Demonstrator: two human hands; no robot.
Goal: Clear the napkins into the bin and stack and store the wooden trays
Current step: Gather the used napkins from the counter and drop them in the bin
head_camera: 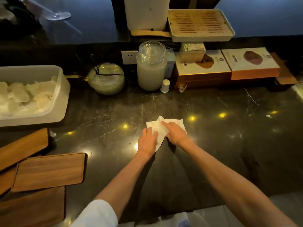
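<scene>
Left hand [147, 142] and right hand [175, 133], grip released, press straight fingers on a white napkin [157, 127] lying mid-bench [221, 148]. Wooden trays [49, 171] overlap at the left.

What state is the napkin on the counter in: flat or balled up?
Mostly flat. The napkin lies spread on the counter, creased, one corner raised; the left hand and right hand rest on it.
</scene>
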